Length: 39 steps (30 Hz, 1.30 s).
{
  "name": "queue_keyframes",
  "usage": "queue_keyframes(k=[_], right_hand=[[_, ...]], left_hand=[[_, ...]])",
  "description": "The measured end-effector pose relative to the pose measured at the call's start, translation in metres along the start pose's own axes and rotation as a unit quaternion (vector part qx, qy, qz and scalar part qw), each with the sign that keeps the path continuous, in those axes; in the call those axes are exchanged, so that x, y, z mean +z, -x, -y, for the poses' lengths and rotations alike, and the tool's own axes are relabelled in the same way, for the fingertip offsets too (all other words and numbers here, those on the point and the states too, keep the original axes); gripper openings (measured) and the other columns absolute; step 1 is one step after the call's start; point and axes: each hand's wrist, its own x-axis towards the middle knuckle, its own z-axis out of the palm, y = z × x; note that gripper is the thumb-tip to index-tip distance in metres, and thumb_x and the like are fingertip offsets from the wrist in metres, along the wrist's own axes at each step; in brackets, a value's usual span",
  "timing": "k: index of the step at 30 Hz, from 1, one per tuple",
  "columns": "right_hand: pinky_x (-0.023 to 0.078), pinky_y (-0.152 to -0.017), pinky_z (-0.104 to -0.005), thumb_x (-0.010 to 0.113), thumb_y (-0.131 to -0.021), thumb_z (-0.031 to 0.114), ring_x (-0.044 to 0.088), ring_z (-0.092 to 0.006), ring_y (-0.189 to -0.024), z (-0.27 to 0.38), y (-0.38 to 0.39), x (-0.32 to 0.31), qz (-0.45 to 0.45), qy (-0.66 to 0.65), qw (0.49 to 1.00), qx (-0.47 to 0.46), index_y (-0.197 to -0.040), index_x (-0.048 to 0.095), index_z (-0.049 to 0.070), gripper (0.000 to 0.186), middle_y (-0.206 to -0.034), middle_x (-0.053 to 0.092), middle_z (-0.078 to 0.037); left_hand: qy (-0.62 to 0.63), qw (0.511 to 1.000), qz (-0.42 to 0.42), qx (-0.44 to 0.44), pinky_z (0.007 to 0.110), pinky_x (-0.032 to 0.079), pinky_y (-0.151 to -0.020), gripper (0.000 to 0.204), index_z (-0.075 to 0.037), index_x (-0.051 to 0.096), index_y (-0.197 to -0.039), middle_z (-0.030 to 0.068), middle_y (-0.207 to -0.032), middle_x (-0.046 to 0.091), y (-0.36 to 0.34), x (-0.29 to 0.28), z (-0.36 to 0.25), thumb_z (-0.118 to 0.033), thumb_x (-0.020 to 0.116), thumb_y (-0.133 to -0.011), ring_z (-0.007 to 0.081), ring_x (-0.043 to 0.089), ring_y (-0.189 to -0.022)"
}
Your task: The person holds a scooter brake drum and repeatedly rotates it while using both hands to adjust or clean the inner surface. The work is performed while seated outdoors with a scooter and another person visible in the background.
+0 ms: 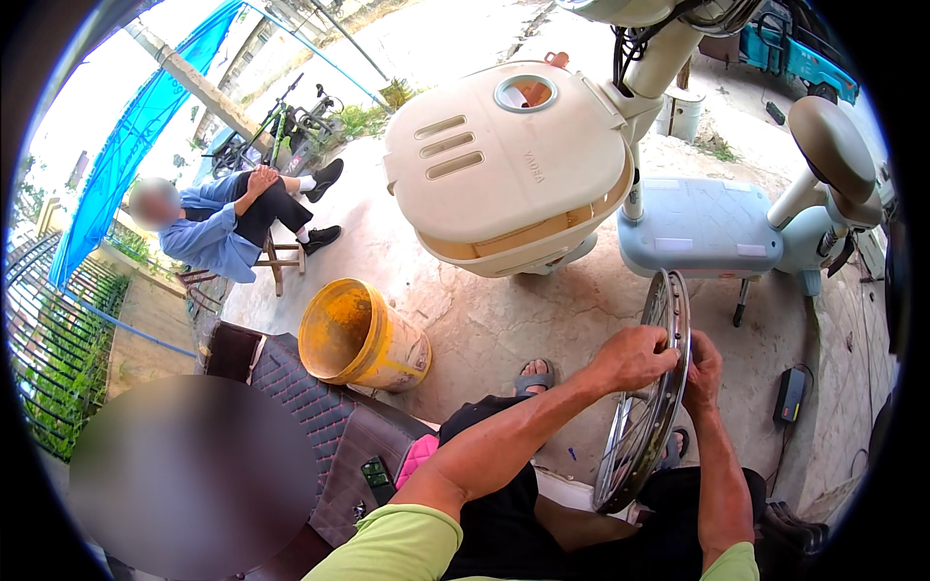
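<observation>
Pale concrete ground spreads before us, with a yellow bucket toward our left and a cream scooter basket ahead. We have a spoked wheel standing on edge, slightly tilted, between our legs, and our left hand has its fingers curled closed on the upper rim. Our right hand bends its fingers at the rim's other side, though their tips are hidden, so we cannot tell how tightly they close.
</observation>
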Motion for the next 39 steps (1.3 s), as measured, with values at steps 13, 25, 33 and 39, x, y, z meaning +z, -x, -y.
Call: queue_keyframes(k=[13, 25, 33, 39], right_hand=[[0.051, -0.081, -0.0255, 0.069, -0.092, 0.008, 0.062, -0.0096, -0.086, -0.006, 0.000, -0.001, -0.006, -0.017, 1.000, -0.001, -0.109, 0.060, 0.001, 0.021, -0.094, 0.065, -0.002], [0.050, -0.079, -0.0253, 0.067, -0.094, 0.010, 0.061, -0.0088, -0.086, -0.007, 0.001, -0.003, 0.004, -0.033, 0.999, 0.012, -0.109, 0.060, 0.001, 0.019, -0.094, 0.065, -0.002], [0.050, -0.081, -0.0248, 0.066, -0.096, 0.011, 0.060, -0.0087, -0.087, -0.010, 0.000, -0.003, 0.015, -0.090, 0.996, -0.022, -0.109, 0.062, 0.001, 0.017, -0.097, 0.066, -0.002], [0.050, -0.081, -0.0250, 0.068, -0.095, 0.012, 0.061, -0.0088, -0.088, -0.012, 0.000, -0.006, 0.018, -0.042, 0.999, 0.017, -0.112, 0.059, 0.001, 0.023, -0.098, 0.065, -0.002]], left_hand=[[0.000, 1.000, 0.009, -0.001, 0.041, 0.052, -0.072, 0.034, 0.003, 0.067, -0.089, 0.0195, -0.083, 0.069, 0.000, 0.000, 0.000, -0.030, 0.062, -0.085, 0.0307, 0.067, -0.075], [-0.003, 1.000, 0.008, -0.002, 0.041, 0.051, -0.072, 0.036, 0.004, 0.066, -0.089, 0.0203, -0.082, 0.069, 0.000, 0.000, 0.000, -0.031, 0.061, -0.086, 0.0312, 0.067, -0.075], [0.000, 1.000, 0.005, 0.004, 0.041, 0.051, -0.071, 0.036, 0.004, 0.066, -0.088, 0.0202, -0.082, 0.069, 0.002, 0.000, -0.001, -0.031, 0.061, -0.086, 0.0316, 0.067, -0.074], [-0.006, 1.000, 0.005, 0.003, 0.041, 0.051, -0.071, 0.036, 0.004, 0.066, -0.089, 0.0201, -0.081, 0.069, 0.000, 0.001, 0.001, -0.032, 0.060, -0.087, 0.0321, 0.067, -0.074]])
